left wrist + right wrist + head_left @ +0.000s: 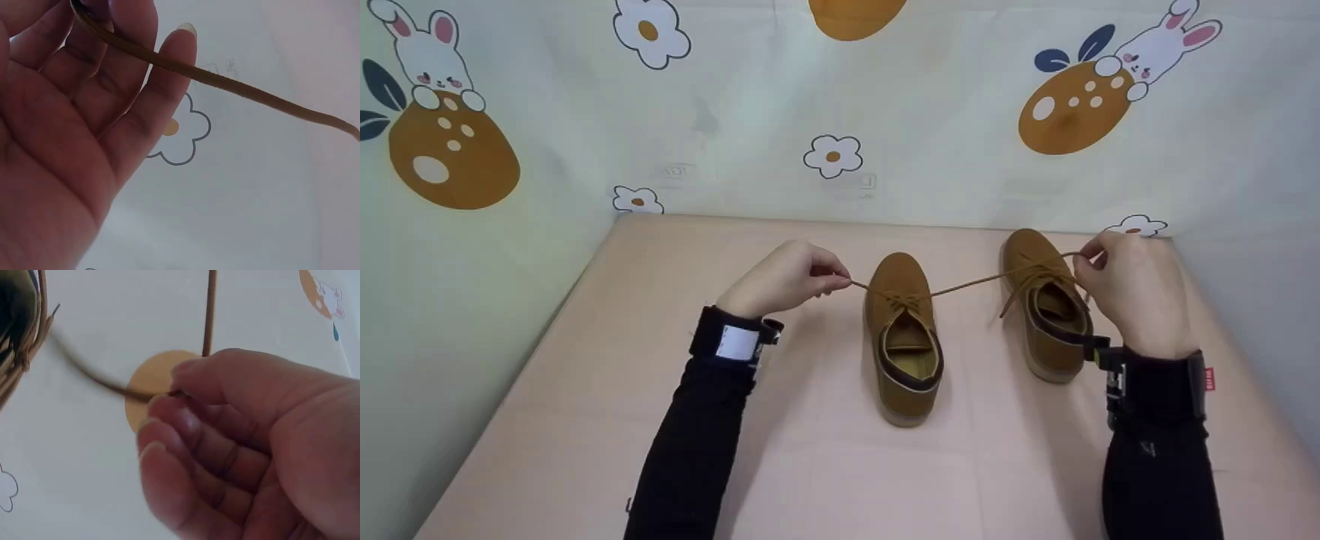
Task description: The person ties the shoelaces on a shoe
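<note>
A brown lace-up shoe (898,276) stands upright near the middle of the table, toe pointing away. My left hand (784,281) pinches one end of its shoelace (859,285) just left of the shoe. Far to the right, my right hand (1144,292) holds the other lace end (971,285) between thumb and forefinger, pulled out in a long line over the second shoe. In the left wrist view the brown lace (242,87) runs across my fingers. A free tail of lace (93,376) hangs from my right fingertips in the right wrist view.
The matching brown shoe (1057,352) stands to the right, partly behind my right hand, with its laces (1020,289) tied. Both sit on a pale pink tabletop (660,435). A printed curtain (750,97) with rabbits and flowers closes off the back and sides.
</note>
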The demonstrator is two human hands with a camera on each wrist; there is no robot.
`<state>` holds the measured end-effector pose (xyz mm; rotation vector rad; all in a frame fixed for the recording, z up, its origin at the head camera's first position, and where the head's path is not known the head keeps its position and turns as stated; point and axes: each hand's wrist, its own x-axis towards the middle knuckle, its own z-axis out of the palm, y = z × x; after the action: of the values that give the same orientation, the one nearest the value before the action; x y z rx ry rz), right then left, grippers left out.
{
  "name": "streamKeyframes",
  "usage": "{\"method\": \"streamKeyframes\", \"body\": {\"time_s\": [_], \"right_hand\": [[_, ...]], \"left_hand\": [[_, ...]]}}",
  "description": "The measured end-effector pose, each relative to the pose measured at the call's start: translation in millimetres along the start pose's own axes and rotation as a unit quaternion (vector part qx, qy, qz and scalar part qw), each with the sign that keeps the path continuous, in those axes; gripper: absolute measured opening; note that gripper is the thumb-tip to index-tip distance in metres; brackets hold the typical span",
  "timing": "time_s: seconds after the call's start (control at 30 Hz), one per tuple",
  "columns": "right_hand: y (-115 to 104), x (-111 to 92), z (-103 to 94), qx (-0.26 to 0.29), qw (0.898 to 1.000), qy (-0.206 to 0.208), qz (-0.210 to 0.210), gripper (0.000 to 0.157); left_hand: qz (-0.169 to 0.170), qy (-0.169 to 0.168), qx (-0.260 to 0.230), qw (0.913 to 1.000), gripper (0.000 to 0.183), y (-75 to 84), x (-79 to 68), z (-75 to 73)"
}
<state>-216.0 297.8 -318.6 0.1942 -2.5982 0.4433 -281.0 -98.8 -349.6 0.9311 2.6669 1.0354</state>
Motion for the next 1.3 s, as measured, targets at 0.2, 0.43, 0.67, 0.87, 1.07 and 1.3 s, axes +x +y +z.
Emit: {"method": "streamKeyframes", "body": {"time_s": [0.2, 0.43, 0.67, 0.87, 1.07, 1.3], "right_hand": [[-9, -2, 0.3, 0.031, 0.997, -0.061, -0.026, 0.021], [-40, 1, 12.5, 0.192, 0.966, -0.17, -0.011, 0.014], [-67, -3, 21.8, 0.274, 0.945, -0.176, -0.038, 0.008], [-87, -9, 31.0, 0.3, 0.942, -0.129, -0.082, 0.005], [-100, -11, 48.6, 0.246, 0.947, -0.057, -0.197, 0.006], [-101, -15, 71.2, 0.142, 0.954, -0.048, -0.259, 0.006]], "left_hand": [[0.016, -0.009, 0.03, 0.9994, 0.013, 3.0, 5.5, 12.6], [0.049, -0.002, 0.027, 0.9984, 0.015, 9.2, 12.0, 32.9], [0.073, 0.049, 0.062, 0.9942, 0.015, 17.5, 16.9, 45.7], [0.085, 0.068, 0.084, 0.9904, 0.014, 22.9, 18.3, 48.0], [0.084, 0.064, 0.084, 0.9909, 0.014, 24.8, 19.1, 47.5], [0.086, 0.062, 0.089, 0.9904, 0.014, 24.8, 18.0, 46.2]]}}
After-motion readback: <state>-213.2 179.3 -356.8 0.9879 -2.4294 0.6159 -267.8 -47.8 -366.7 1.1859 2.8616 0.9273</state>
